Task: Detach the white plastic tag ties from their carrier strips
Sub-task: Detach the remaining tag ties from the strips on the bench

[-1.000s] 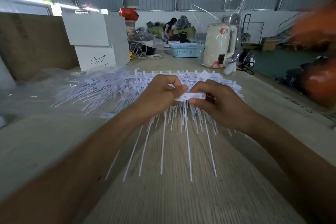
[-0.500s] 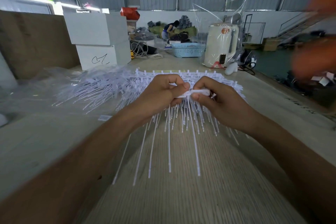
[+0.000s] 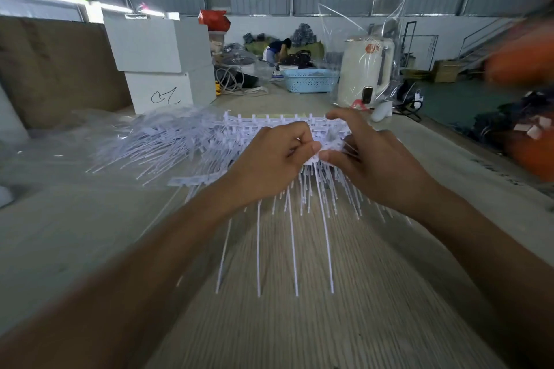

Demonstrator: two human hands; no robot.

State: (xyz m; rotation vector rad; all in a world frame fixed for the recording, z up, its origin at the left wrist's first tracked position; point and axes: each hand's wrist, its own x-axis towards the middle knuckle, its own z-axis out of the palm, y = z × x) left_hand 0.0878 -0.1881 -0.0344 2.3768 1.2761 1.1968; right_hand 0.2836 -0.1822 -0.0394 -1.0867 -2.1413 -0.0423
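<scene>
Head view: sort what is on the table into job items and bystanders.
Job:
- left hand and right hand, pinching a carrier strip
- pile of tag ties

Lying about:
- white boxes
- blue basket
- kettle in clear plastic

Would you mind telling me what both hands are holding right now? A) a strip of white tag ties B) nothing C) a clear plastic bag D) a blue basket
A: the left hand and right hand both pinch a strip of white tag ties, its long tails hanging toward the table.
</scene>
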